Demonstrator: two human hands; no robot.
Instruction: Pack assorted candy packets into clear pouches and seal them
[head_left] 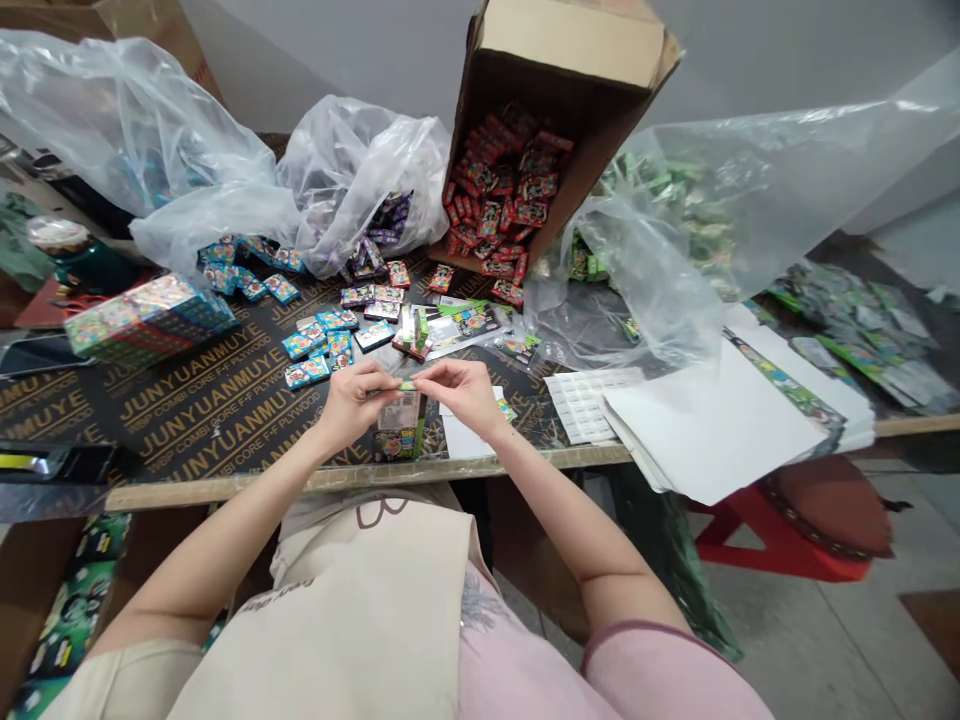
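My left hand (358, 402) and my right hand (465, 393) meet near the table's front edge, each with fingertips pinched. Between them is the top edge of a small printed box (399, 440) with a see-through upper part and a green side. Its top is partly covered by my fingers. Just beyond my hands stands a small green-and-red packet (412, 330) among loose small boxes. Blue boxes (319, 340) lie to the left of it. A flat printed pouch (469, 322) lies behind my right hand, and a white paper (469, 432) lies beneath it.
A tipped carton (577, 60) spills red boxes (495, 200) at the back. Clear plastic bags (367, 150) hold more boxes. White sheets (712, 420) overhang the front edge at right, beside a sticker sheet (589, 400). A wrapped block of boxes (150, 320) sits left. A red stool (810, 520) stands below.
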